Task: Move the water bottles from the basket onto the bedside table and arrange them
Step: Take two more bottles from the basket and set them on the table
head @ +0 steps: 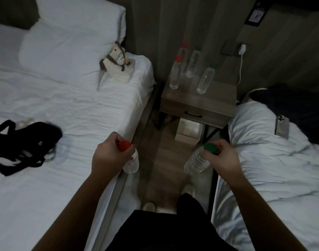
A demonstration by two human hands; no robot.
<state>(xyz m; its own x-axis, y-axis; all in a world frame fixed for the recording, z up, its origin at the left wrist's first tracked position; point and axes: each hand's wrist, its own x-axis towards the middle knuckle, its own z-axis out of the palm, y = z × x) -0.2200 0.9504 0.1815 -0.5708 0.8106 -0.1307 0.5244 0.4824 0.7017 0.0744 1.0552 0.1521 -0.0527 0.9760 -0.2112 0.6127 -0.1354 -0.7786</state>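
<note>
Head view: the left hand (109, 154) grips a red-capped bottle (131, 163) at its neck, over the left bed (82, 105) edge. The right hand (222, 156) grips a green-capped bottle (196, 163) just beside the right bed (263, 169). A black basket (24, 142) lies on the left bed. A narrow floor strip (166, 151) runs between the beds to the desk (220, 98), where four standing bottles (205, 81) leave the front edge and right side bare.

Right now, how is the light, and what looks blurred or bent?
Head view: dim, flat light, no glare; the black basket on the left bed is blurred; the bottles on the bedside table look soft, cap colours readable; the wide lens bends the bed edges.
</note>
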